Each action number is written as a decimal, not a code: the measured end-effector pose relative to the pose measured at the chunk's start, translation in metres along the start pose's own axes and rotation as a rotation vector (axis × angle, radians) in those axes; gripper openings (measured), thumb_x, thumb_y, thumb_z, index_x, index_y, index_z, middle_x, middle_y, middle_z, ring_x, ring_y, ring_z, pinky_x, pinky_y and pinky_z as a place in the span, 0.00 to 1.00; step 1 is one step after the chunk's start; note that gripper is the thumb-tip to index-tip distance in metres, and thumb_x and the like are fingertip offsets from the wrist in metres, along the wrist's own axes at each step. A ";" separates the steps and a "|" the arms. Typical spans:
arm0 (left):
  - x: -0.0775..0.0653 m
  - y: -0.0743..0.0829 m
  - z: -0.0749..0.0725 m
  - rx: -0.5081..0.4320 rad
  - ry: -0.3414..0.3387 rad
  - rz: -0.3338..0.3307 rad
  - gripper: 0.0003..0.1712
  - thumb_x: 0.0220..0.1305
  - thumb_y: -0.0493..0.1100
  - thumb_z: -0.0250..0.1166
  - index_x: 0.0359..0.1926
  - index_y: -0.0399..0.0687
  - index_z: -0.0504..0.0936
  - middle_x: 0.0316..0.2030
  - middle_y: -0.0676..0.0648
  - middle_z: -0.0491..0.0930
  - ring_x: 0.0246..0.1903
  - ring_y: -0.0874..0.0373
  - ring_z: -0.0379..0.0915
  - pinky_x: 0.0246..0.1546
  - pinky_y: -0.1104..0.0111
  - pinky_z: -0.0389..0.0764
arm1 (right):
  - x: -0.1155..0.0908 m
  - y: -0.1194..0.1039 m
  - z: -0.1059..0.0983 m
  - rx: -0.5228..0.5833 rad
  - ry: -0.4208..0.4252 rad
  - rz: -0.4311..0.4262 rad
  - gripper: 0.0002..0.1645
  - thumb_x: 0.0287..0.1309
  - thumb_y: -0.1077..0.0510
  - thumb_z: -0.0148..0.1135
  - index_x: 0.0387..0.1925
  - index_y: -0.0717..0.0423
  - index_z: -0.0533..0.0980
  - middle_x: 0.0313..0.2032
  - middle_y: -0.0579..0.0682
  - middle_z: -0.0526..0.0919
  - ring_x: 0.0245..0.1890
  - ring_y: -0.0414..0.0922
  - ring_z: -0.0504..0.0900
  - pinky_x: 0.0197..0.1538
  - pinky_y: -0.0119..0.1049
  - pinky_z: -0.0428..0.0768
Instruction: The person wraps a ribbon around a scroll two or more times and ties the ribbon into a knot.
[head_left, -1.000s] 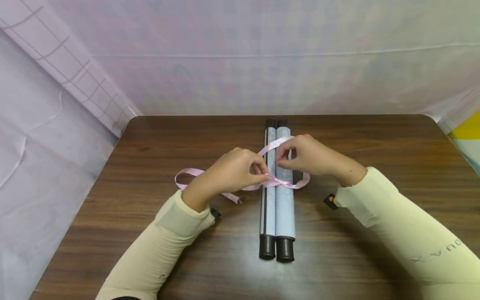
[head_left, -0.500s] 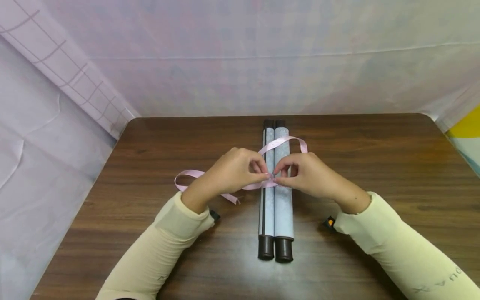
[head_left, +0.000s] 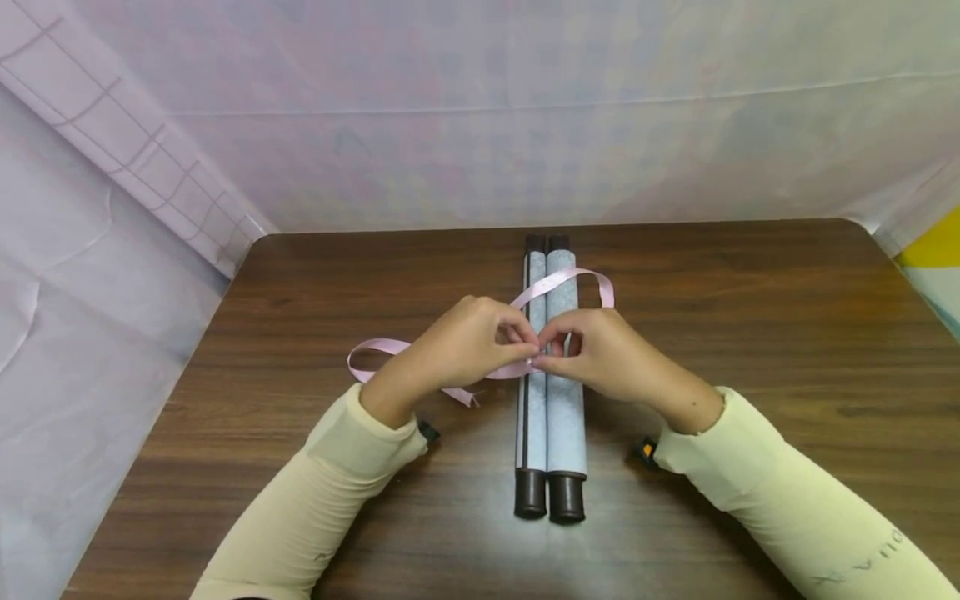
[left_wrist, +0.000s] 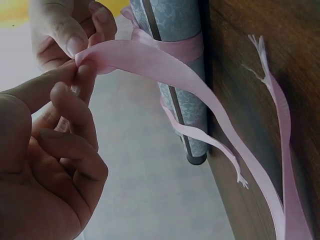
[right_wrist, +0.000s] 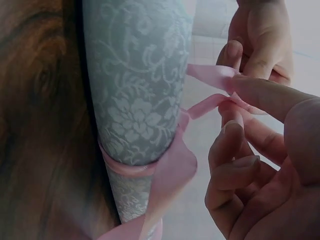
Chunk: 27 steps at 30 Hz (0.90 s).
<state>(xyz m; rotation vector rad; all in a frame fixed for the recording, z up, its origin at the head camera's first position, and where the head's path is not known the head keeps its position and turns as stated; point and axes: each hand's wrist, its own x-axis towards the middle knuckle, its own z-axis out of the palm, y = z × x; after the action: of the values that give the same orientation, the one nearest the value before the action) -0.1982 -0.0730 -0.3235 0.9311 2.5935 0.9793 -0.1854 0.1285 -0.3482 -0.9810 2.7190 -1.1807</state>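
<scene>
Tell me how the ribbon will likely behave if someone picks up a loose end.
The ribbon is probably floppy, since it bends and twists in loose curves. It should be light, being a thin, flat strip. Its frayed ends may unravel further if rubbed.

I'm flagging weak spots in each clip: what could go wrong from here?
The left hand and right hand pinch the pink ribbon by the fingertips, so it might slip free. A loose frayed end could unravel further if tugged. The two rolls lie side by side on the table with neither hand gripping them, so pulling might shift them.
</scene>
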 end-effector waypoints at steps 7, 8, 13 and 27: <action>-0.001 0.000 0.000 -0.004 -0.011 0.031 0.06 0.60 0.47 0.64 0.35 0.55 0.86 0.28 0.57 0.85 0.19 0.67 0.73 0.20 0.73 0.76 | 0.000 0.001 0.001 -0.033 0.021 -0.021 0.04 0.51 0.57 0.67 0.26 0.53 0.81 0.20 0.43 0.79 0.19 0.39 0.73 0.21 0.33 0.75; -0.001 0.001 -0.001 0.001 -0.011 0.032 0.06 0.60 0.47 0.64 0.35 0.55 0.86 0.28 0.58 0.85 0.18 0.67 0.72 0.18 0.73 0.75 | 0.000 0.001 0.001 -0.037 0.024 -0.023 0.03 0.51 0.58 0.67 0.26 0.53 0.81 0.20 0.43 0.79 0.19 0.38 0.73 0.21 0.33 0.75; -0.001 -0.003 -0.005 0.082 0.048 -0.009 0.08 0.62 0.48 0.61 0.35 0.55 0.85 0.29 0.58 0.84 0.18 0.66 0.70 0.18 0.72 0.71 | 0.000 0.000 -0.001 -0.047 0.034 -0.020 0.03 0.51 0.59 0.67 0.25 0.51 0.81 0.20 0.43 0.79 0.19 0.37 0.73 0.21 0.33 0.76; 0.001 -0.032 -0.004 0.565 0.067 -0.246 0.17 0.56 0.52 0.66 0.46 0.53 0.82 0.37 0.49 0.82 0.32 0.51 0.76 0.27 0.54 0.79 | 0.000 -0.002 -0.005 -0.119 0.070 -0.001 0.03 0.50 0.58 0.68 0.25 0.50 0.81 0.19 0.43 0.79 0.19 0.37 0.73 0.20 0.33 0.74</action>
<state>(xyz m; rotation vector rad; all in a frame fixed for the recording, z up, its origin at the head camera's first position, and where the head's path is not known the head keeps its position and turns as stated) -0.2161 -0.0932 -0.3411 0.6610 3.0094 0.2146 -0.1852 0.1308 -0.3436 -0.9703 2.8736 -1.0845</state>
